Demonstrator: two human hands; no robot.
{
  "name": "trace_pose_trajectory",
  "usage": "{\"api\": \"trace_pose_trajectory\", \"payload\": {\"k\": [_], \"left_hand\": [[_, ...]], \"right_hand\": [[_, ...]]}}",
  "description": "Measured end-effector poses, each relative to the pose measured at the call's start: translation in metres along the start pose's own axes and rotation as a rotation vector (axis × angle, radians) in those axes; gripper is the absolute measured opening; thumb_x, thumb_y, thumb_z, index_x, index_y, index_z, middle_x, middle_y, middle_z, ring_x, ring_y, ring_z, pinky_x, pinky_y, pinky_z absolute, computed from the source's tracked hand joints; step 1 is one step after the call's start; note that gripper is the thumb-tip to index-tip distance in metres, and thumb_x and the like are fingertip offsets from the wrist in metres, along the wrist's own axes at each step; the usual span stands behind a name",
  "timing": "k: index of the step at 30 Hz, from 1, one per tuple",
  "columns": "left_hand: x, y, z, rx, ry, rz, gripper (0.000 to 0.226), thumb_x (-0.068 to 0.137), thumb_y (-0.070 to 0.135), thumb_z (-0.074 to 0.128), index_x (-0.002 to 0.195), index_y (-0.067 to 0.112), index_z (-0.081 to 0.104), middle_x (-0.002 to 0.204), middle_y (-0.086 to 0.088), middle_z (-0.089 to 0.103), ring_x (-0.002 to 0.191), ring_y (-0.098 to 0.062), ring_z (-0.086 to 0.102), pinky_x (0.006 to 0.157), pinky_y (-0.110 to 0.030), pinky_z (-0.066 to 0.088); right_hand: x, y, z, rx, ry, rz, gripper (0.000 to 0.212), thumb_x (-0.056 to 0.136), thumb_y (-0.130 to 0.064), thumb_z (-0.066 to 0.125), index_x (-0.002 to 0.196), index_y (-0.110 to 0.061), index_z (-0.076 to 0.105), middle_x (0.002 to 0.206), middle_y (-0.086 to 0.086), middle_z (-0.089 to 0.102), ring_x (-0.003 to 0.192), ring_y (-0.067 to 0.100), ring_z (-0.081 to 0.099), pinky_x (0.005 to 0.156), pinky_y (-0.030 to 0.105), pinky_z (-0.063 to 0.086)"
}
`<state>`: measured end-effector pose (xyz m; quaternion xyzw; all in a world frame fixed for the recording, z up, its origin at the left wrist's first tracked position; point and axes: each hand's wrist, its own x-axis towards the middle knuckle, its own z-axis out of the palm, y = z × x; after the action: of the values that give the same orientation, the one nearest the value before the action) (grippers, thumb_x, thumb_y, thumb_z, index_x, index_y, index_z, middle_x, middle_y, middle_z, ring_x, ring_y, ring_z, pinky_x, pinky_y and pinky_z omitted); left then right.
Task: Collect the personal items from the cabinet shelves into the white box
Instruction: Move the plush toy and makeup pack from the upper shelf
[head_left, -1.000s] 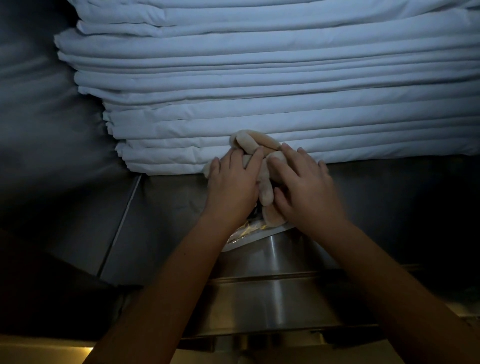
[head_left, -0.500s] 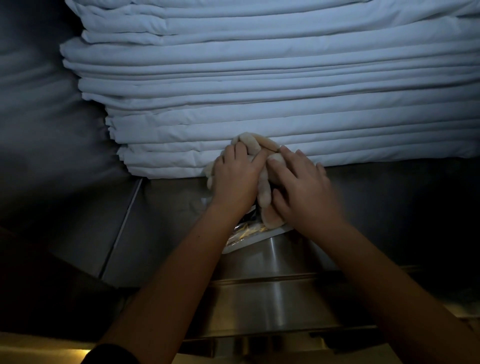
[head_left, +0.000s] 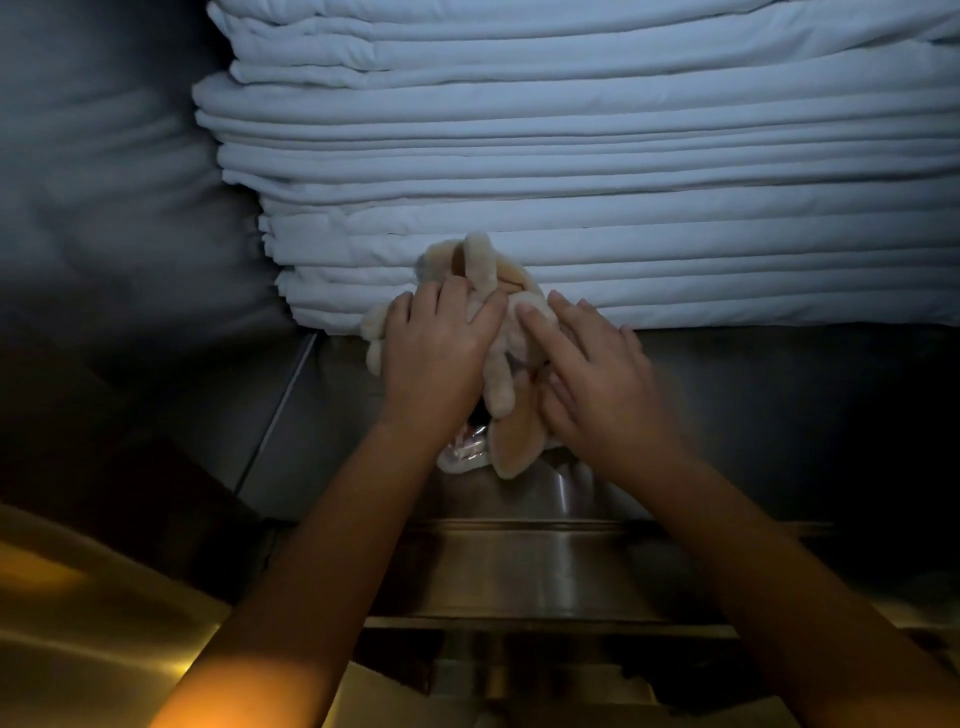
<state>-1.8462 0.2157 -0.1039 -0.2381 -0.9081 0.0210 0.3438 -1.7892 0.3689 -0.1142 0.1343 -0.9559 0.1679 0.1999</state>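
Head view. The plush toy (head_left: 501, 379), cream and tan with long floppy limbs, lay on the metal cabinet shelf (head_left: 779, 395). Its upper end was touching the bottom layers of a tall stack of folded white linens (head_left: 571, 182).

The left grip (head_left: 434, 358) was closed over the toy's left side. Its fingers curled round the plush and its thumb pressed into the middle of the body. The right grip (head_left: 597, 374) lay over the toy's right side with fingers nearly straight. Its index finger rested across the rounded top part and its thumb sat against the lower body. This grip was slightly blurred. The toy therefore sat between the two grips, in contact with both.

A clear plastic packet (head_left: 462, 452) lay beneath the toy's lower end, near the shelf's front edge. Any print on it was too blurred to read.
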Motion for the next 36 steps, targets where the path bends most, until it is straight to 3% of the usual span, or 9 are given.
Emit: {"api": "trace_pose_trajectory", "payload": {"k": [8,12,17,21,24,29,36], "left_hand": [[-0.038,-0.024,-0.020,0.000,-0.143,-0.157,0.043,0.082,0.028,0.042,0.116,0.010,0.061,0.093,-0.023,0.058,0.081,-0.038,0.055,0.071,-0.043,0.043],[-0.049,-0.031,-0.027,0.027,-0.202,-0.219,0.052,0.083,0.036,0.030,0.119,0.011,0.058,0.097,-0.023,0.057,0.085,-0.038,0.054,0.074,-0.045,0.043],[-0.060,-0.038,-0.029,0.032,-0.204,-0.235,0.040,0.082,0.027,0.047,0.115,0.007,0.060,0.091,-0.025,0.057,0.082,-0.039,0.055,0.074,-0.048,0.043],[-0.063,-0.034,-0.032,0.002,-0.235,-0.256,0.055,0.081,0.036,0.029,0.113,0.006,0.061,0.091,-0.025,0.058,0.082,-0.039,0.055,0.075,-0.046,0.043],[-0.065,-0.033,-0.030,0.012,-0.215,-0.255,0.040,0.082,0.026,0.046,0.112,0.006,0.062,0.089,-0.025,0.058,0.079,-0.039,0.055,0.073,-0.046,0.044],[-0.065,-0.037,-0.028,0.011,-0.236,-0.279,0.041,0.082,0.023,0.048,0.118,0.008,0.058,0.095,-0.024,0.057,0.085,-0.039,0.053,0.077,-0.047,0.042],[-0.067,-0.037,-0.024,-0.018,-0.162,-0.276,0.036,0.077,0.016,0.065,0.112,0.006,0.063,0.088,-0.023,0.059,0.079,-0.039,0.056,0.071,-0.046,0.045]], "right_hand": [[-0.006,-0.007,0.015,-0.020,-0.116,-0.091,0.063,0.089,-0.026,0.053,0.144,-0.023,0.024,0.151,0.004,0.025,0.139,0.021,0.015,0.112,0.041,0.009],[-0.001,-0.005,0.023,-0.035,-0.233,-0.175,0.064,0.089,-0.032,0.053,0.145,-0.026,0.022,0.153,0.002,0.021,0.140,0.020,0.012,0.113,0.040,0.008],[0.007,-0.001,0.029,-0.072,-0.311,-0.223,0.069,0.087,-0.043,0.053,0.145,-0.028,0.019,0.153,0.001,0.018,0.140,0.021,0.011,0.113,0.044,0.009],[0.013,0.004,0.030,-0.057,-0.345,-0.265,0.069,0.085,-0.050,0.053,0.144,-0.026,0.025,0.152,0.002,0.022,0.140,0.022,0.015,0.113,0.044,0.014],[0.018,0.008,0.030,-0.062,-0.389,-0.298,0.074,0.082,-0.056,0.052,0.144,-0.026,0.025,0.153,0.002,0.021,0.140,0.022,0.014,0.113,0.045,0.016],[0.020,0.011,0.036,-0.091,-0.460,-0.327,0.087,0.075,-0.065,0.054,0.146,-0.028,0.016,0.155,0.001,0.011,0.141,0.022,0.009,0.112,0.046,0.017],[0.017,0.007,0.043,-0.134,-0.406,-0.310,0.079,0.081,-0.045,0.060,0.145,-0.025,0.020,0.154,0.006,0.014,0.138,0.025,0.015,0.109,0.045,0.023]]}}
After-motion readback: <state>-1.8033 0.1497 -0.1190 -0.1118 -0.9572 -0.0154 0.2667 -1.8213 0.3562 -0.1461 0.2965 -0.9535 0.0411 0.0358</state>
